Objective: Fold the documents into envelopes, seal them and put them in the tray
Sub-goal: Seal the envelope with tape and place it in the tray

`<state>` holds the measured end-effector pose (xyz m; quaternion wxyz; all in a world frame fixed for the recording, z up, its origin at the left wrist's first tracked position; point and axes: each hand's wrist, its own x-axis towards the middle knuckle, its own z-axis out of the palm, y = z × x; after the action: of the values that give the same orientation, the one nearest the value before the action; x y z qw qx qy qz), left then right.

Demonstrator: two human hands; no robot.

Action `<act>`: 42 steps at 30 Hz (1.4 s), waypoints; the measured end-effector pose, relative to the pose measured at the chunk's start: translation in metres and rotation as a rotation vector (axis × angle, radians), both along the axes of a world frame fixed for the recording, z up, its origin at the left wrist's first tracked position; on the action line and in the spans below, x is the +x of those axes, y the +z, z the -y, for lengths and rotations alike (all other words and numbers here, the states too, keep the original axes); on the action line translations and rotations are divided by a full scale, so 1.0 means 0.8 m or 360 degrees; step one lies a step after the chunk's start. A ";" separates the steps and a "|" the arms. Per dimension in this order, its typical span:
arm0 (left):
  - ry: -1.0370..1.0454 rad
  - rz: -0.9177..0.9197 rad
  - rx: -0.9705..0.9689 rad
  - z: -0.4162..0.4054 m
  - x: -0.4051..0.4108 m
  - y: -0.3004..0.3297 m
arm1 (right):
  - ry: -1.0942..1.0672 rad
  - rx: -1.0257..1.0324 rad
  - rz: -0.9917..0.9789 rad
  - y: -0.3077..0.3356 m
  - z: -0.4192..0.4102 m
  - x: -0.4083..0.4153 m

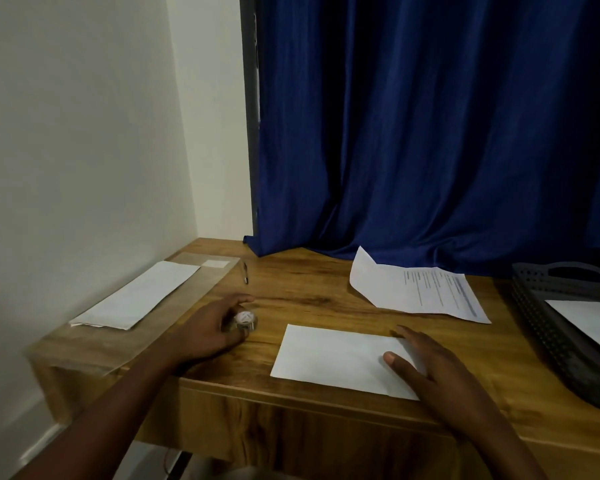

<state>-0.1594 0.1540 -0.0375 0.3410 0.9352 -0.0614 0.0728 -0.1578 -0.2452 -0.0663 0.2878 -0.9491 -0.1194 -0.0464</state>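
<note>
Two hands on a wooden desk before a blue curtain: left fingers pinching a small object, right fingers spread.

A plain white rectangular paper envelope is laid flat near the front edge of the wooden desk. A printed white paper document, one corner curled up, is spread behind it. A dark perforated plastic tray is placed at the right, with a white envelope inside. Further long white envelopes are stacked at the left.
</note>
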 end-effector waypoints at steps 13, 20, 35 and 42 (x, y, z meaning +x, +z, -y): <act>-0.0182 -0.0047 -0.1312 0.131 0.029 0.015 | -0.0043 0.0085 0.0060 0.001 -0.001 -0.005; -0.0366 -0.0472 -0.2206 0.210 0.046 0.006 | -0.0098 0.0252 0.0152 0.002 0.002 -0.006; -0.0441 -0.0241 -0.1595 0.223 0.045 -0.027 | -0.0099 0.0958 0.0326 0.020 -0.023 0.005; -0.0606 0.0006 -0.1202 0.225 0.044 -0.035 | -0.0068 0.0601 0.0480 0.014 -0.046 0.002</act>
<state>-0.1245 -0.0263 -0.0657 0.6670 0.7164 -0.2027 0.0275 -0.1562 -0.2082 -0.0553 0.4380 -0.8631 -0.1302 -0.2151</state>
